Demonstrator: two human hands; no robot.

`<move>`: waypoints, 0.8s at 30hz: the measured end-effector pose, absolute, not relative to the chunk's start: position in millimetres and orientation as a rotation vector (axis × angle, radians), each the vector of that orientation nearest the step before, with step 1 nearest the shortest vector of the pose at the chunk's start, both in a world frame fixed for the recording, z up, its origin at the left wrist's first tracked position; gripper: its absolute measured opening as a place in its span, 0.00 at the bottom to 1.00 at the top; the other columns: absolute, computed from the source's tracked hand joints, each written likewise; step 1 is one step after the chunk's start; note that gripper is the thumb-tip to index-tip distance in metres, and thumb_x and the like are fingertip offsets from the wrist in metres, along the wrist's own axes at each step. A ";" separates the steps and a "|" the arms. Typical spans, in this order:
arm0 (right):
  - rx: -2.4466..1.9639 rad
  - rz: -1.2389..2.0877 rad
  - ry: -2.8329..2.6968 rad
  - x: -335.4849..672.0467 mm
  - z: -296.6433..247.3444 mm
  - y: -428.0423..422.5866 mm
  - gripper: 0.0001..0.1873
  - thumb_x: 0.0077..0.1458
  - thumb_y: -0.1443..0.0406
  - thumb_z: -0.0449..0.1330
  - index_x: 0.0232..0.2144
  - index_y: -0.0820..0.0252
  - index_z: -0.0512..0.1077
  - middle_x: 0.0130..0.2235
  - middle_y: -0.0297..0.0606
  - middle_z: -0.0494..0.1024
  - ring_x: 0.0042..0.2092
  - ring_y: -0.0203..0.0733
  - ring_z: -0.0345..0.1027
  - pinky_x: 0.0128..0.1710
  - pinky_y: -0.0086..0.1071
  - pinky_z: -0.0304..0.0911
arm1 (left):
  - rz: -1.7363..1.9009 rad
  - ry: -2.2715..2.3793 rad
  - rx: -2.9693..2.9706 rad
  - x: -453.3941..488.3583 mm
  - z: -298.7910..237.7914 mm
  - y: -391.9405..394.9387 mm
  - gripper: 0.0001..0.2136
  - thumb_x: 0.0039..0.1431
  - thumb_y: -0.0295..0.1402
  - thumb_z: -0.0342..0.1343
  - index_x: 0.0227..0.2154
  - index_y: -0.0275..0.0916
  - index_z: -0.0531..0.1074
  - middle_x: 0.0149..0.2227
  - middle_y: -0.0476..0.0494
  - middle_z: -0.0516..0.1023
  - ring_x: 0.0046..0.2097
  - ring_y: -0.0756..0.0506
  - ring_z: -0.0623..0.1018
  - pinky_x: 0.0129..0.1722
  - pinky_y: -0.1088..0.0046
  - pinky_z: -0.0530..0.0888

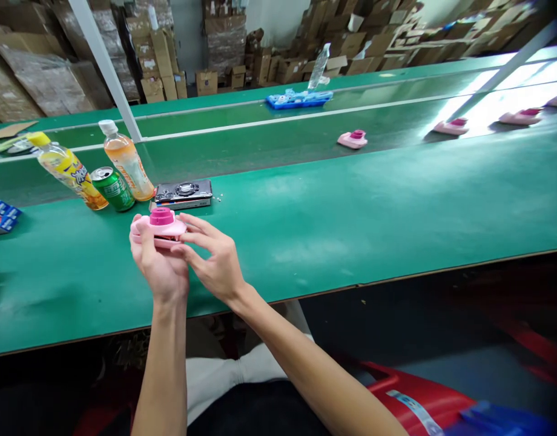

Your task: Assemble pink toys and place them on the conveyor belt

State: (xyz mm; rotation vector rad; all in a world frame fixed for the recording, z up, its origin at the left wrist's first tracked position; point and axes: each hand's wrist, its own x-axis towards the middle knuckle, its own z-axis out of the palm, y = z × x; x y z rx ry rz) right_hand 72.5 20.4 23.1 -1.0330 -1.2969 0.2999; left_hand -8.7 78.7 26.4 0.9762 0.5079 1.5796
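Observation:
A pink toy camera (163, 227) with a magenta lens ring is held above the green table (351, 224). My left hand (158, 263) wraps around its left end and underside. My right hand (212, 257) touches its right end with thumb and fingertips, the other fingers spread. Just behind the camera lies a dark grey device (184, 194) with a round centre, flat on the table.
Two drink bottles (126, 160) (67, 169) and a green can (112, 189) stand at the left. More pink cameras (352, 139) (451, 126) (520, 116) lie along the conveyor. A blue tray (299, 98) sits farther back. Cardboard boxes fill the background. A red bin (415, 399) sits below.

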 end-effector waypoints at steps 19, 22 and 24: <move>-1.721 0.122 -1.350 229.2 53.1 75.2 0.18 0.55 0.53 0.65 0.42 0.59 0.77 0.41 0.42 0.83 0.42 0.45 0.78 0.46 0.37 0.71 | 1.671 1.572 2.015 -142.6 -17.6 75.6 0.22 0.61 0.49 0.58 0.54 0.47 0.70 0.58 0.37 0.71 0.67 0.30 0.65 0.70 0.47 0.54; -1.923 -0.061 -1.233 303.0 54.5 147.7 0.16 0.53 0.57 0.64 0.39 0.63 0.76 0.39 0.50 0.83 0.42 0.50 0.77 0.47 0.41 0.68 | 1.661 2.107 2.081 -205.3 -23.9 115.5 0.28 0.55 0.54 0.55 0.52 0.40 0.73 0.55 0.28 0.73 0.61 0.20 0.69 0.60 0.35 0.65; -2.009 -0.099 -1.181 333.8 47.7 181.2 0.15 0.52 0.57 0.62 0.37 0.64 0.75 0.36 0.54 0.82 0.41 0.54 0.76 0.44 0.42 0.68 | 1.417 2.451 2.024 -220.7 -25.1 133.1 0.30 0.53 0.55 0.53 0.51 0.38 0.73 0.55 0.23 0.71 0.56 0.16 0.71 0.46 0.36 0.73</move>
